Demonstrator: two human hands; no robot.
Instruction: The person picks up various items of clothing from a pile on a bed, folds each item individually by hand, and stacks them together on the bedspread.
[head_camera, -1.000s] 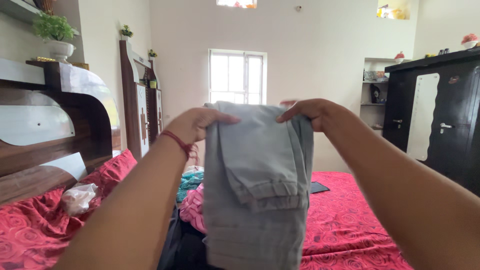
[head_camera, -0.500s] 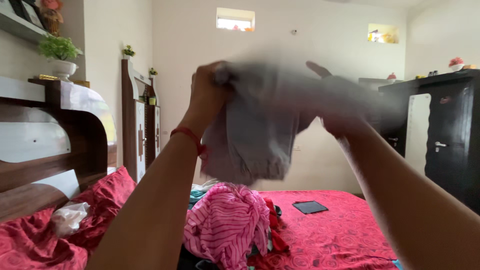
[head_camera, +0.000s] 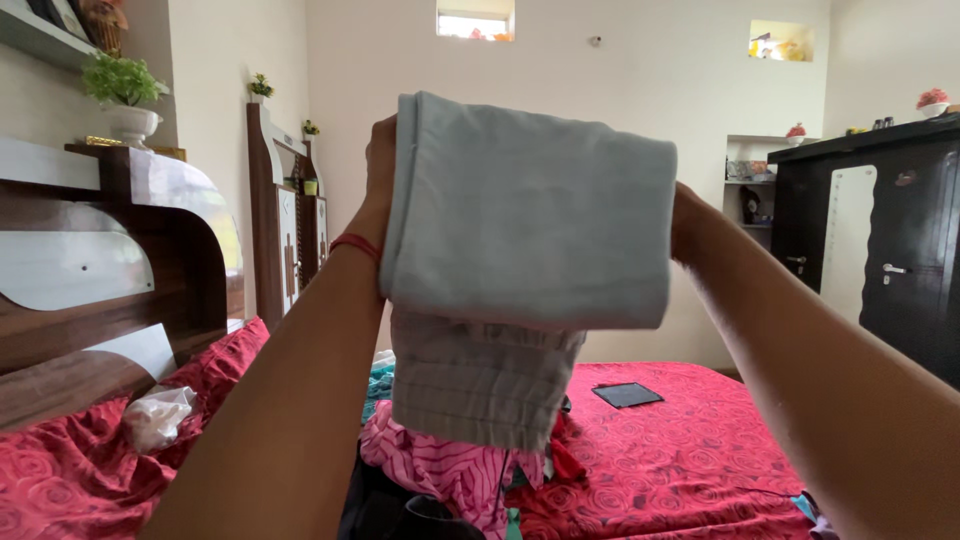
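The grey trousers (head_camera: 528, 215) are held up at chest height above the bed (head_camera: 690, 450), folded over so that one flat panel faces the camera and the ribbed waistband end hangs below it. They look light, soft and limp, likely to sag or unfold unless both side edges are pinched; the thick folded edges seem the safest places to hold. The left hand (head_camera: 381, 165) is closed on the left edge of the trousers, a red thread around its wrist. The right hand (head_camera: 684, 220) is mostly hidden behind the right edge, so I cannot tell how its fingers sit. Below the trousers lies a pile of clothes (head_camera: 455, 470), a pink striped piece on top. Right of the trousers stands a dark wardrobe (head_camera: 880, 240); left of them, a wooden headboard (head_camera: 100, 270).
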